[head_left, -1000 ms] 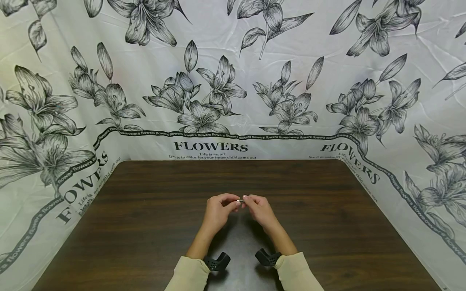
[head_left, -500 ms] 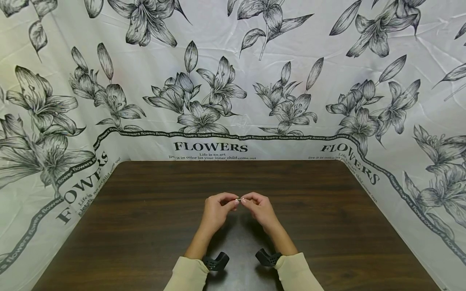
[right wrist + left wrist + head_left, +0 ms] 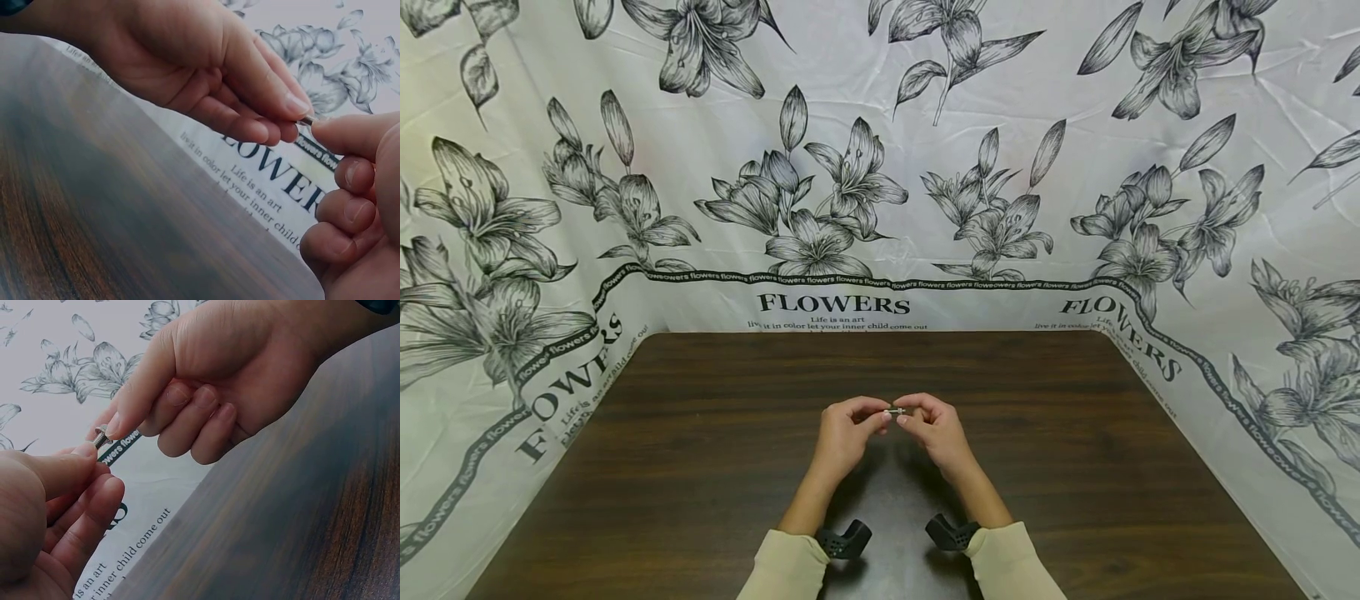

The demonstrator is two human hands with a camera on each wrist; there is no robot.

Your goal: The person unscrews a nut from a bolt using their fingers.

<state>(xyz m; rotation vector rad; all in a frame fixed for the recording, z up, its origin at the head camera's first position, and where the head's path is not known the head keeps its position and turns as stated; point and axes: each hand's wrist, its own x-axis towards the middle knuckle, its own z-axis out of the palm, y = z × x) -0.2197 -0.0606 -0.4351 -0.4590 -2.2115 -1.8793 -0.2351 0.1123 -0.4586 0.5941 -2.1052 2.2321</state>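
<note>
A small silvery screw (image 3: pixel 100 439) with a threaded shaft is held up between both hands, over the table. My left hand (image 3: pixel 842 435) pinches one end of it between thumb and forefinger. At its other end sits a wider, ring-like metal part (image 3: pixel 103 429), with the thumb and forefinger of my right hand (image 3: pixel 938 433) around it. The right thumb tip overlaps that ring in the left wrist view. In the right wrist view only a short bit of the shaft (image 3: pixel 307 120) shows between the two thumbs. The right hand's other fingers (image 3: pixel 203 422) are curled toward the palm.
Below the hands lies a dark brown wooden table (image 3: pixel 715 467). A white cloth (image 3: pixel 887 75) printed with grey lilies and lettering hangs behind it and along both sides. Each wrist carries a black device (image 3: pixel 847 540), just beyond the pale yellow sleeves (image 3: pixel 790 567).
The right hand's thumb and forefinger have shifted and spread slightly, so more of the screw's right end shows between them. Both hands have edged slightly left, still holding the screw.
</note>
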